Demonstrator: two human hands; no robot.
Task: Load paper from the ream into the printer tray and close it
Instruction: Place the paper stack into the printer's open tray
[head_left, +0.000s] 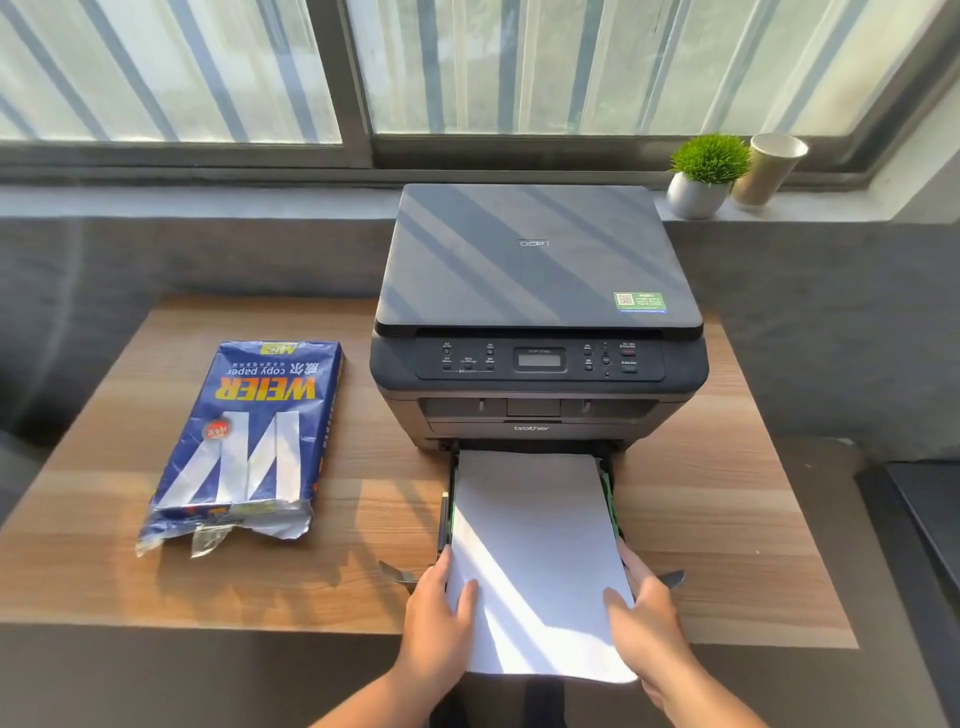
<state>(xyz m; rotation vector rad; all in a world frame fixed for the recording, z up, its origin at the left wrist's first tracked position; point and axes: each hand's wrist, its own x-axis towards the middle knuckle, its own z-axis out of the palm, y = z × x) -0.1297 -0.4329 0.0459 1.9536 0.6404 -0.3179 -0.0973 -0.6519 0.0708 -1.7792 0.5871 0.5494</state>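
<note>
Two hands: left hand (439, 613) and right hand (647, 618) hold the paper stack (530, 545) at its near corners, thumbs on top, fingers curled under the edges
Step in hand: stack going into the pulled-out tray (445, 519) of the printer (537, 322); near end overhangs the table (130, 571)
Next move, judged: square the sheets between the green side guides, lay flat, push tray shut
Ream (249, 436): left of printer, glossy blue wrapper, torn open at near end
Materials: matte white sheets; dark plastic casing; wood-grain top
</note>
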